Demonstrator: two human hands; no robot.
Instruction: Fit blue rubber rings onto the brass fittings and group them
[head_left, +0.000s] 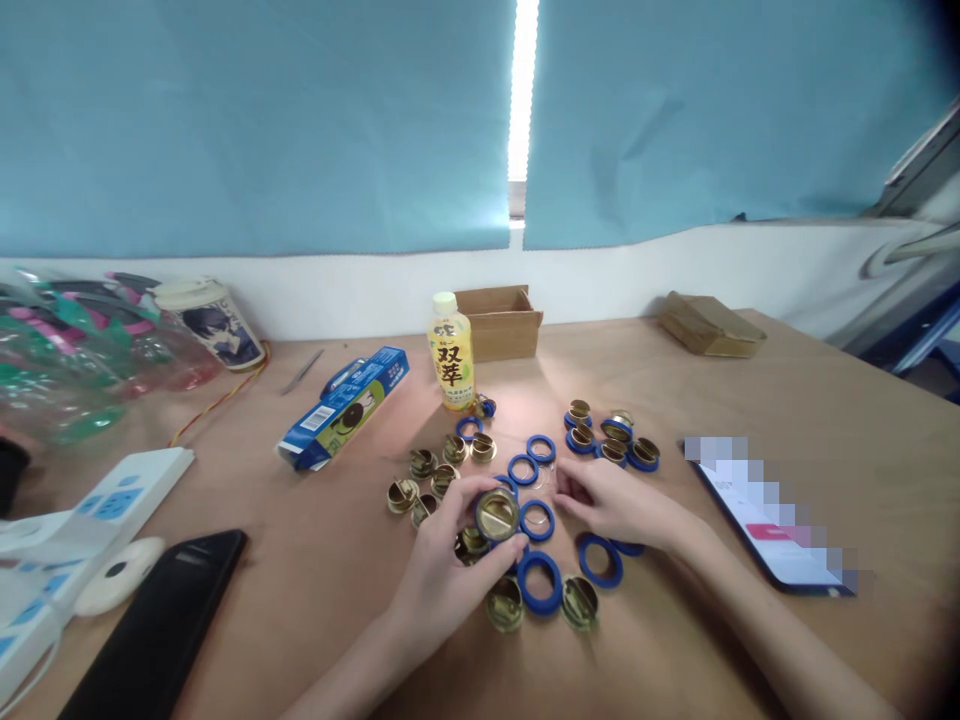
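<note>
My left hand is closed around a round brass fitting with a bar across its face and blue at its edge, held above the table. To its right, my right hand is low over the table, its fingertips together beside thin clear rings; whether it pinches one is too small to tell. Several blue rings lie between and below the hands. Loose brass fittings are grouped to the left, and two lie in front. Beyond my right hand sit brass fittings with blue rings around them.
A yellow drink bottle and an open cardboard box stand at the back. A blue carton, power strip and black phone are on the left. Another phone lies right, with a flattened brown box behind.
</note>
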